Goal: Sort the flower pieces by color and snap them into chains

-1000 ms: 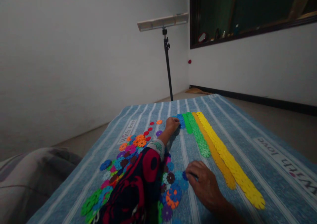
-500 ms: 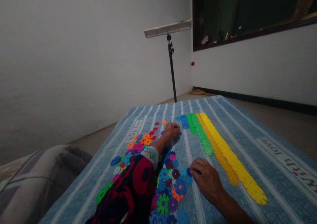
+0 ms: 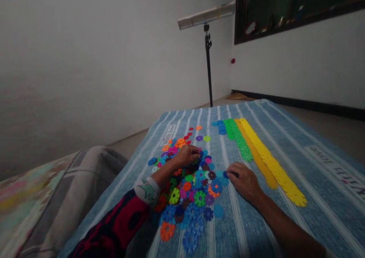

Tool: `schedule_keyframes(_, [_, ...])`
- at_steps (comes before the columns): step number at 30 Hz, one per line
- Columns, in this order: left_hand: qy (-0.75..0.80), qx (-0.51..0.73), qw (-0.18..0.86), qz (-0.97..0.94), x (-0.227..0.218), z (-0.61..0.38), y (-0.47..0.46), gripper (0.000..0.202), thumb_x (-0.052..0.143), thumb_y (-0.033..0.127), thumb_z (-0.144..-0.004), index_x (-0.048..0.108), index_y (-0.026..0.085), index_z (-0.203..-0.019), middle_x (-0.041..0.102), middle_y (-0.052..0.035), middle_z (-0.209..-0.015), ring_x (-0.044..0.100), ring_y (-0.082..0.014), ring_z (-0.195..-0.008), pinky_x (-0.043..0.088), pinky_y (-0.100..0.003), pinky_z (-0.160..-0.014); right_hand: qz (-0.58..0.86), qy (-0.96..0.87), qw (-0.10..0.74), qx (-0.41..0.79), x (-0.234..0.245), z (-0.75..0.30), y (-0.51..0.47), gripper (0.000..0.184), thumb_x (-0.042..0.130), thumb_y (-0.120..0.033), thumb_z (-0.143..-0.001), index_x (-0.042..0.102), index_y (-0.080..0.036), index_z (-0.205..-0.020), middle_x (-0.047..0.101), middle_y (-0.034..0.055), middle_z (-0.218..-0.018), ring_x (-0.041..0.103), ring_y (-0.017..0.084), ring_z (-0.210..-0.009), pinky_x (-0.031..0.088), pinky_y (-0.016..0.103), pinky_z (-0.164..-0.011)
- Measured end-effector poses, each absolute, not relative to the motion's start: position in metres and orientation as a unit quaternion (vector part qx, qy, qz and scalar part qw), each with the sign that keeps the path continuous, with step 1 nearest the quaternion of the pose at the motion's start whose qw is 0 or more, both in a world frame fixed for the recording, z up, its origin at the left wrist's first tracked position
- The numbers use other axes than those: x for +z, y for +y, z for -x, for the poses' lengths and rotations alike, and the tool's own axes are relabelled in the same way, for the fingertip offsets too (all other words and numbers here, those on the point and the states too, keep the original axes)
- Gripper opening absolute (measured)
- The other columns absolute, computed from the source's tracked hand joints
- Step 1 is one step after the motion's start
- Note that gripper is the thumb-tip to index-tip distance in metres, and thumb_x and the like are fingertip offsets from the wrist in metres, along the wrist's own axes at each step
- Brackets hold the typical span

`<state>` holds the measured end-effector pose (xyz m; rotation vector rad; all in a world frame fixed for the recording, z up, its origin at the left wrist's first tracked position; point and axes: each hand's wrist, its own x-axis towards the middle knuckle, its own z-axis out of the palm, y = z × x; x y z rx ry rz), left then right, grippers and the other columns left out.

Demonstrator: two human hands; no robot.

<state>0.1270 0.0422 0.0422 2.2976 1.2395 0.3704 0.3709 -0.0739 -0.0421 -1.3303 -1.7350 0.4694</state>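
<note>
A heap of flat, flower-shaped plastic discs in many colours (image 3: 189,191) lies on a blue striped cloth (image 3: 288,136). My left hand (image 3: 187,154) rests on the far part of the heap, its fingers curled down among the discs; what they hold is hidden. My right hand (image 3: 244,182) lies on the cloth at the heap's right edge, fingers bent with the tips pressed on a blue disc (image 3: 226,174). Beyond it run sorted rows of discs: a long yellow row (image 3: 270,163), an orange row (image 3: 258,160), a green row (image 3: 238,140) and a short blue row (image 3: 221,127).
A purple disc (image 3: 199,138) and a light green disc (image 3: 207,138) lie apart past the heap. A light bar on a black stand (image 3: 208,60) is at the wall behind the cloth. A grey cushion (image 3: 74,182) sits at the left.
My left hand has drawn back from the short blue row to the heap of discs. The camera has shifted, so the heap shows more fully. My right hand stays at the heap's edge.
</note>
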Motion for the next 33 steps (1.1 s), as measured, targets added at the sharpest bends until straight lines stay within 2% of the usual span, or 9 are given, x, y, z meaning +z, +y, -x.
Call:
schedule_keyframes(6, [0.412,0.102,0.214,-0.88,0.048,-0.113,-0.002,0.013,0.057,0.015,-0.079,0.068,0.016,-0.071,0.065,0.0,-0.074,0.06,-0.0123,-0.073,0.044,-0.021,-0.071,0.535,-0.699,0.44,0.177,-0.042,-0.374,-0.074,0.017,0.055,-0.023,-0.083,0.068,-0.023,-0.071,0.068,0.0029,-0.08,0.062,0.021,-0.084,0.045,0.033,-0.079])
schedule_keyframes(12, [0.416,0.071,0.216,-0.881,0.043,-0.118,-0.036,0.015,0.058,0.015,-0.082,0.073,0.016,-0.084,0.071,-0.0021,-0.083,0.063,-0.0135,-0.078,0.044,-0.022,-0.073,0.534,-0.707,0.43,0.174,-0.044,-0.376,-0.073,0.018,0.055,-0.024,-0.084,0.068,-0.022,-0.071,0.068,0.0033,-0.081,0.061,0.021,-0.084,0.044,0.033,-0.079])
schedule_keyframes(16, [0.411,0.047,0.212,-0.886,0.041,-0.139,-0.05,0.015,0.061,0.023,-0.085,0.074,0.017,-0.089,0.072,-0.0033,-0.088,0.065,-0.0155,-0.084,0.044,-0.023,-0.074,0.533,-0.708,0.431,0.173,-0.045,-0.377,-0.073,0.017,0.056,-0.024,-0.084,0.068,-0.022,-0.072,0.069,0.003,-0.081,0.061,0.021,-0.084,0.044,0.033,-0.079])
schedule_keyframes(19, [0.417,0.014,0.167,-0.893,0.043,-0.158,-0.058,0.016,0.063,0.03,-0.085,0.073,0.019,-0.091,0.071,-0.0033,-0.09,0.065,-0.0173,-0.086,0.043,-0.024,-0.073,0.532,-0.709,0.431,0.17,-0.045,-0.377,-0.072,0.017,0.056,-0.023,-0.084,0.068,-0.023,-0.072,0.069,0.0029,-0.081,0.061,0.02,-0.084,0.044,0.032,-0.078])
schedule_keyframes(23, [0.46,-0.06,0.103,-0.88,0.048,-0.178,-0.064,0.031,0.065,0.044,-0.083,0.071,0.02,-0.102,0.069,-0.0084,-0.102,0.065,-0.0221,-0.085,0.043,-0.028,-0.068,0.532,-0.708,0.433,0.165,-0.046,-0.377,-0.072,0.016,0.057,-0.022,-0.083,0.069,-0.023,-0.072,0.069,0.0027,-0.082,0.062,0.02,-0.084,0.044,0.032,-0.078])
schedule_keyframes(26, [0.465,-0.077,0.099,-0.876,0.05,-0.183,-0.066,0.038,0.065,0.044,-0.082,0.067,0.022,-0.113,0.068,-0.0082,-0.101,0.065,-0.0225,-0.082,0.042,-0.028,-0.066,0.531,-0.709,0.433,0.167,-0.045,-0.377,-0.071,0.016,0.057,-0.02,-0.083,0.069,-0.023,-0.073,0.069,0.0026,-0.081,0.062,0.02,-0.084,0.044,0.032,-0.079])
schedule_keyframes(28, [0.463,-0.072,0.118,-0.876,0.05,-0.184,-0.064,0.032,0.068,0.041,-0.081,0.068,0.023,-0.107,0.067,-0.0055,-0.094,0.063,-0.0208,-0.08,0.04,-0.027,-0.064,0.53,-0.709,0.433,0.171,-0.045,-0.376,-0.071,0.016,0.058,-0.019,-0.083,0.069,-0.023,-0.072,0.068,0.0023,-0.08,0.061,0.02,-0.083,0.044,0.032,-0.079])
schedule_keyframes(31, [0.475,-0.026,0.173,-0.863,0.044,-0.182,-0.06,0.015,0.072,0.032,-0.075,0.065,0.02,-0.082,0.062,-0.0008,-0.081,0.058,-0.0161,-0.072,0.036,-0.026,-0.062,0.532,-0.704,0.436,0.176,-0.045,-0.376,-0.071,0.016,0.058,-0.017,-0.083,0.068,-0.023,-0.072,0.068,0.0022,-0.08,0.061,0.02,-0.084,0.044,0.032,-0.079])
schedule_keyframes(33, [0.49,0.026,0.242,-0.837,0.038,-0.18,-0.056,0.016,0.073,0.025,-0.069,0.058,0.018,-0.069,0.057,0.0024,-0.073,0.053,-0.0122,-0.065,0.034,-0.024,-0.06,0.532,-0.703,0.436,0.179,-0.045,-0.375,-0.071,0.016,0.058,-0.017,-0.083,0.068,-0.023,-0.072,0.068,0.0023,-0.081,0.061,0.02,-0.084,0.044,0.032,-0.079])
